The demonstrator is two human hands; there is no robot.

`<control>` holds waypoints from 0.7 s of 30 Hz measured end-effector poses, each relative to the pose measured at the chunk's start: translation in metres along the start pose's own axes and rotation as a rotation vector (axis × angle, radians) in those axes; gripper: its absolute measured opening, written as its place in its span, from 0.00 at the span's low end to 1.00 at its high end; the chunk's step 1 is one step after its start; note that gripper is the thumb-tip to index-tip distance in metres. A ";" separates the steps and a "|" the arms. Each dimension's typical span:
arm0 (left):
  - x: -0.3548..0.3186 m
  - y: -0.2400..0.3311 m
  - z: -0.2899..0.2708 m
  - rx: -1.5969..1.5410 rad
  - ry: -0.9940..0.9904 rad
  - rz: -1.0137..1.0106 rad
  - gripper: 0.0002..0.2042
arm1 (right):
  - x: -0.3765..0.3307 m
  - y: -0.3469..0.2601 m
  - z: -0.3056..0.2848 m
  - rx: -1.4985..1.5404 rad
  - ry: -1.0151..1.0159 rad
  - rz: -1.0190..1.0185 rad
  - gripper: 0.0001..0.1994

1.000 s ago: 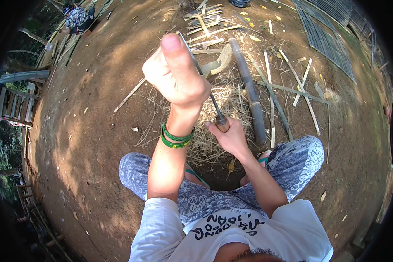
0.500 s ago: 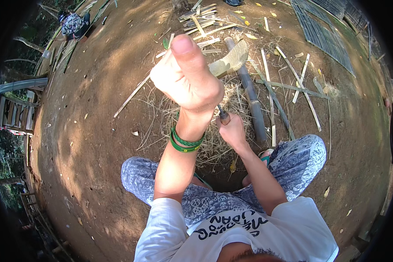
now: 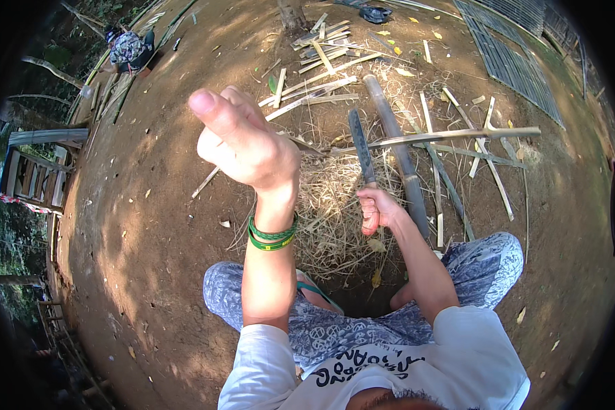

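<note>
Raised at the centre left, my left hand (image 3: 249,147) is closed round one end of a bamboo strip (image 3: 465,137), thumb sticking out. The strip runs off to the right, crossing over a dark bamboo pole (image 3: 394,133) on the ground; whether the two touch I cannot tell. Lower and to the right, my right hand (image 3: 379,207) grips a long knife (image 3: 359,140) by its handle. Its dark blade points away from me and crosses in front of the strip. Contact between blade and strip cannot be made out. My left fingers are partly hidden behind the hand.
Thin shavings (image 3: 328,219) lie heaped between my legs. Beyond them is a pile of split bamboo strips (image 3: 324,51) near a tree trunk (image 3: 292,17). More loose strips (image 3: 482,147) lie to the right, before a slatted bamboo panel (image 3: 509,61). Another person (image 3: 128,51) crouches far left.
My left hand has moved left and slightly down. The bamboo strip has swung out so its length now stretches to the right. The knife blade, hidden before, now shows.
</note>
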State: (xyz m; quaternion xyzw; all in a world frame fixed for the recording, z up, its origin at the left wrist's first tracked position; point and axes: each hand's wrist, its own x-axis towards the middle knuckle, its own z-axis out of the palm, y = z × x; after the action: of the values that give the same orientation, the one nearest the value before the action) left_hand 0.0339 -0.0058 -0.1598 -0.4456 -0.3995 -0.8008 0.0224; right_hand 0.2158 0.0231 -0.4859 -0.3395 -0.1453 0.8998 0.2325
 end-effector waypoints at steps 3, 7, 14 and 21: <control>0.006 -0.002 0.005 0.042 0.031 0.031 0.33 | 0.005 0.007 0.001 0.070 -0.009 -0.031 0.12; 0.008 -0.004 0.001 0.082 0.044 0.006 0.32 | -0.008 0.015 0.006 0.146 -0.201 0.010 0.14; 0.005 -0.006 -0.011 0.068 0.049 0.011 0.32 | -0.043 0.019 0.027 0.167 -0.217 -0.044 0.14; 0.005 -0.005 -0.015 0.084 0.137 -0.017 0.31 | -0.061 0.078 0.036 -0.305 0.291 -0.054 0.12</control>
State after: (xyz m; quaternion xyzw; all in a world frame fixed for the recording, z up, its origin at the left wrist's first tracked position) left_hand 0.0186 -0.0111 -0.1635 -0.3851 -0.4340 -0.8121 0.0614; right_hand 0.2069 -0.0779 -0.4597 -0.4931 -0.2536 0.8023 0.2209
